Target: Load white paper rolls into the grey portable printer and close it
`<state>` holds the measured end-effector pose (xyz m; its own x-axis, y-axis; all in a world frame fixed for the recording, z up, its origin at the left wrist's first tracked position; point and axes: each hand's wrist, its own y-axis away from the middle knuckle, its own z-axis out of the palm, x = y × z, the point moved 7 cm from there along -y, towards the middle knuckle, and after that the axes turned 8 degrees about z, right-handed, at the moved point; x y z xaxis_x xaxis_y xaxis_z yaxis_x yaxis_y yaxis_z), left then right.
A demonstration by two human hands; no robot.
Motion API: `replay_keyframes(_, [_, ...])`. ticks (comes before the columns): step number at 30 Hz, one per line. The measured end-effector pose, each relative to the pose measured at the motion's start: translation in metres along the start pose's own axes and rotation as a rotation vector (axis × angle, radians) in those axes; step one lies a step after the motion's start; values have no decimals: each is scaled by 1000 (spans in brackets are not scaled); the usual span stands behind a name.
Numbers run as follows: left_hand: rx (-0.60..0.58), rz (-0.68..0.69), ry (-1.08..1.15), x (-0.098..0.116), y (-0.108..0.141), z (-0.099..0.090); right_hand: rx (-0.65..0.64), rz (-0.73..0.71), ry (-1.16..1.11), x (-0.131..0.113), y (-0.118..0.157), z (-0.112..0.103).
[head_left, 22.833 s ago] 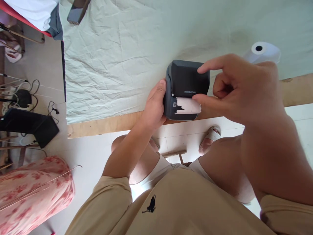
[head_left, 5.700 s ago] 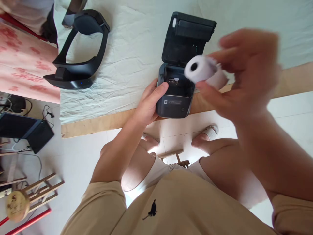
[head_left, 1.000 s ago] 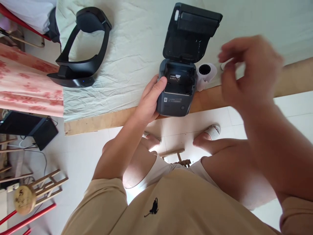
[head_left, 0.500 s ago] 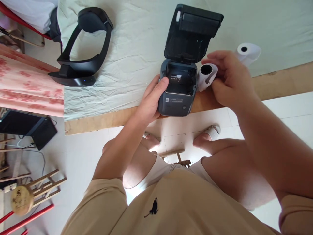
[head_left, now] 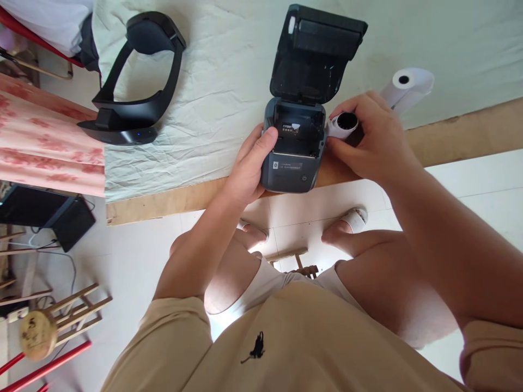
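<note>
A dark portable printer (head_left: 291, 173) with its lid raised lies at the table's front edge, its paper bay bare inside. My left hand (head_left: 254, 163) grips its left side, thumb over the rim. Just right of the printer, my right hand (head_left: 370, 136) has its thumb and fingers around a small white paper roll (head_left: 342, 125) with a dark core, whose end faces up. Another white roll (head_left: 406, 87), partly unwound, rests on the cloth behind my right hand.
A black headset (head_left: 157, 109) sits on the pale green cloth (head_left: 220, 71) at the left. The wooden table edge (head_left: 171, 206) runs along the front. Below left are a wooden stool (head_left: 38, 335), red bars and a black device with cables on the floor.
My right hand has closed around the near paper roll, which now leans differently, its core end turned more to the right. My left hand still holds the printer.
</note>
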<state>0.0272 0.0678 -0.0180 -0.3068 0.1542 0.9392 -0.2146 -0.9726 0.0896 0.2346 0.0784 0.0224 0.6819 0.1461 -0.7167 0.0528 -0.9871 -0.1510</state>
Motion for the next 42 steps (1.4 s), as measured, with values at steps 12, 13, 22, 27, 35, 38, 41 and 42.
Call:
replay_keyframes(12, [-17, 27, 50, -2, -2, 0, 13, -178, 29, 13, 2, 6])
replay_keyframes(13, [-6, 34, 54, -2, -2, 0, -2, -202, 30, 13, 3, 7])
replay_keyframes(22, [14, 56, 19, -7, -2, -7, 69, -132, 119, 10, 6, 4])
replay_keyframes(27, [8, 64, 23, -7, -3, -6, 32, -184, 112, 8, 7, 5])
replay_keyframes(35, [24, 65, 19, -6, -1, -8, 50, -85, 93, 14, 3, 6])
replay_keyframes(38, [23, 68, 27, -6, -2, -8, 81, -105, 74, 14, 3, 4])
replay_keyframes(41, [9, 62, 23, -6, -3, -6, 118, -108, 82, 13, 3, 0])
replay_keyframes(42, [4, 60, 24, -6, -3, -6, 124, -103, 84, 14, 3, -1])
